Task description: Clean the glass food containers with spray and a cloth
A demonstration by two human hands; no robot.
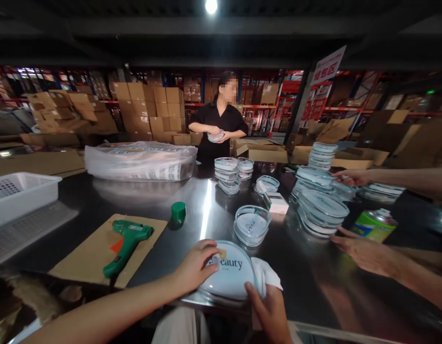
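An oval clear-rimmed glass dish [230, 274] with dark "Beauty" lettering lies at the table's near edge. My left hand [197, 267] rests over its left side, fingers curled near the lettering. A small tan patch [222, 253] shows by those fingertips; what they pinch, if anything, is hard to make out. My right hand [269, 303] grips the dish's right rim, thumb on top, with a white cloth [267, 275] bunched between hand and rim. Just beyond stands a short stack of similar dishes [252, 224].
A green glue gun [130, 241] lies on cardboard [81, 253] at left, near a green tape roll [178, 211]. Dish stacks [323, 205], a small white box [276, 203] and a spray can [374, 224] stand right. A co-worker's hands [364, 248] reach in; another person [221, 119] stands opposite.
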